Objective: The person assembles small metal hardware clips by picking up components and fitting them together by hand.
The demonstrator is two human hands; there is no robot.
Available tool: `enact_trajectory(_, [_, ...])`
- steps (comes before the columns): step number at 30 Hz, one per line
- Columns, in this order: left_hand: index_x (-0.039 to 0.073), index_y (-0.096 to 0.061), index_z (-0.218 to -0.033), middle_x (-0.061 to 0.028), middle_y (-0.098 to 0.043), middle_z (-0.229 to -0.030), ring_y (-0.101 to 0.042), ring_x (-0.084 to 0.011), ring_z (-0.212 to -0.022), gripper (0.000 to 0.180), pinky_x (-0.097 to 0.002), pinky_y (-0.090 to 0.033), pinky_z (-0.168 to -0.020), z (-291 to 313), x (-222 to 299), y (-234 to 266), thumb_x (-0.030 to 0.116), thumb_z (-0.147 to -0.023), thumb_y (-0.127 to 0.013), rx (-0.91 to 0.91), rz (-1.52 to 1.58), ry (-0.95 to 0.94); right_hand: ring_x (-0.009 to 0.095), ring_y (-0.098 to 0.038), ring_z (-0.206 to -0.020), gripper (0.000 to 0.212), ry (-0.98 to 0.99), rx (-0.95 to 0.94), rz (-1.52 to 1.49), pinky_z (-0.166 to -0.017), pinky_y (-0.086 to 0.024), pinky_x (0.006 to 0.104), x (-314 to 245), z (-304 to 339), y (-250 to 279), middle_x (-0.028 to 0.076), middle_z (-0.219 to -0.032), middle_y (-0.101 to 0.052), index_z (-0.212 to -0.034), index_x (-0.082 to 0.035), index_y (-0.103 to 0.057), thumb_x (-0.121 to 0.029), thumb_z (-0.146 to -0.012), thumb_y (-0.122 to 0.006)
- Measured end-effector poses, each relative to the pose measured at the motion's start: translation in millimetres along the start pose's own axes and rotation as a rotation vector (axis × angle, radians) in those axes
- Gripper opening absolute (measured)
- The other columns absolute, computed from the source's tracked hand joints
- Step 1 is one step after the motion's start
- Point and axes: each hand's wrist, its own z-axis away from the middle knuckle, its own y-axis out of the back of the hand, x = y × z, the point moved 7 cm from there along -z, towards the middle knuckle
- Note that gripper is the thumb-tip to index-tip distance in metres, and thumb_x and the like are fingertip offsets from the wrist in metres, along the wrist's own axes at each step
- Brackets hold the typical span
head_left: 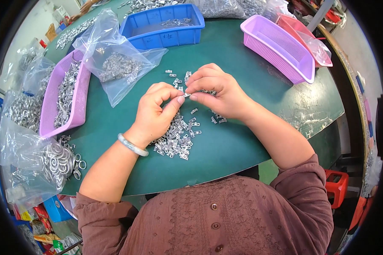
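Brown cloth with tonal embroidery and round buttons forms the blouse (215, 221) along the lower edge of the frame. Above it, a pale, marbled, round bracelet (133, 147) circles the left wrist. In the middle of the frame, the left hand (151, 108) and the right hand (225, 91) meet above the bench (225, 148), the fingers and thumb of each pinched narrowly on one small, slim, silvery metal piece (186, 95). Its long axis runs roughly left to right, seemingly rising slightly toward the right; which end is which is too small to tell. Just below, partly hidden by the left hand, lies a loose heap of small, rectangular, silvery metal frames (174, 142), pointing every way.

At lower left, round silvery metal rings (57, 161) spill beside a long lilac plastic basket (80, 100) of metal parts. Beyond, at upper left, a clear plastic bag (121, 87) holds small metal pieces. At top centre, a blue rectangular plastic tray (166, 39) bears dark handwritten marks on its front wall. A ribbed lilac plastic basin (274, 59) stands at upper right. Smooth dark green covers the bench, scuffed pale toward the right. A red plastic stool (336, 187) stands at lower right; a pale wall (23, 15) shows at upper left.
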Motion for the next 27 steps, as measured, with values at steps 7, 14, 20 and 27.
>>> enact_trajectory(7, [-0.001,-0.066,-0.090,-0.0064,-0.064,-0.089,-0.058,-0.0158,-0.082,0.007,-0.0270,-0.046,-0.074,1.1,-2.1,0.6,0.005,-0.087,-0.066,0.010,0.063,0.025,0.022,-0.058,-0.098,0.010,-0.033,-0.054,-0.064,-0.081,-0.049,0.0333,-1.0,1.4,-1.7,0.006,-0.098,-0.067,-0.090,-0.004,-0.069,-0.005,-0.080,-0.072])
enact_trajectory(14, [0.000,-0.065,-0.089,-0.0063,-0.063,-0.090,-0.059,-0.0154,-0.085,0.006,-0.0269,-0.047,-0.075,1.0,1.3,-0.2,0.002,-0.084,-0.068,0.002,0.065,0.005,0.022,-0.058,-0.098,0.009,-0.028,-0.060,-0.062,-0.080,-0.049,0.0332,-0.6,2.4,-1.7,0.005,-0.097,-0.066,-0.087,-0.005,-0.067,-0.004,-0.080,-0.072])
enact_trajectory(20, [0.001,-0.065,-0.090,-0.0064,-0.063,-0.093,-0.060,-0.0163,-0.086,0.011,-0.0279,-0.048,-0.078,0.9,1.7,-0.7,-0.001,-0.080,-0.070,0.001,0.077,0.007,0.027,-0.058,-0.096,0.016,-0.004,-0.032,-0.088,-0.087,-0.046,0.0381,-3.6,2.1,-0.5,0.005,-0.093,-0.066,-0.085,-0.006,-0.063,-0.001,-0.072,-0.071])
enact_trajectory(27, [0.002,-0.065,-0.089,-0.0066,-0.062,-0.093,-0.059,-0.0183,-0.089,0.013,-0.0296,-0.047,-0.080,0.9,5.1,0.4,0.000,-0.078,-0.072,0.008,0.038,-0.021,0.025,-0.058,-0.097,0.017,0.039,-0.041,-0.069,-0.082,-0.048,0.0354,-8.0,1.6,-0.5,0.004,-0.094,-0.065,-0.086,-0.006,-0.062,0.001,-0.073,-0.072])
